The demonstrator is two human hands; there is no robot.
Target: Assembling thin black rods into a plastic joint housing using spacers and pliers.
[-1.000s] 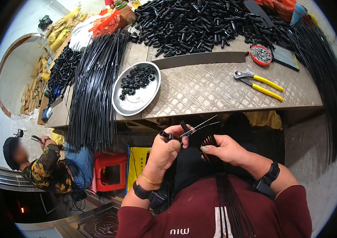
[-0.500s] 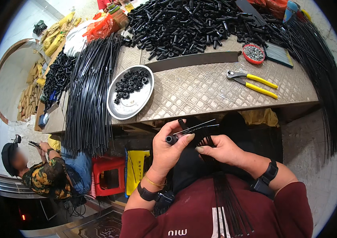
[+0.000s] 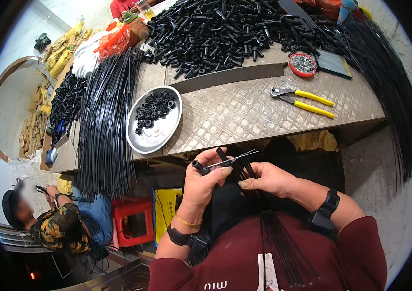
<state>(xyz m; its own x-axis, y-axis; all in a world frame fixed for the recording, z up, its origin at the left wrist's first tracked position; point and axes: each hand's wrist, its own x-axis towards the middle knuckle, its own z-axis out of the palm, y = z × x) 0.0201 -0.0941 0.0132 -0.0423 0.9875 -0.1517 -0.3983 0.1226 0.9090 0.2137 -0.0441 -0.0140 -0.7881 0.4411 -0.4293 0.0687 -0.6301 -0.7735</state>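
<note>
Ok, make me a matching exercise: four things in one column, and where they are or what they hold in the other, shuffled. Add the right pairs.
Column one
1. Left hand
2. Right hand
3. Pliers
4. Oval metal bowl

Column two
A. Lying on the table, yellow handles pointing right
B. Pinching a bundle of thin black rods
C. Containing a heap of small black parts
D. Holding black tubes

Right pairs: 1-D, 2-B, 3-A, 4-C
</note>
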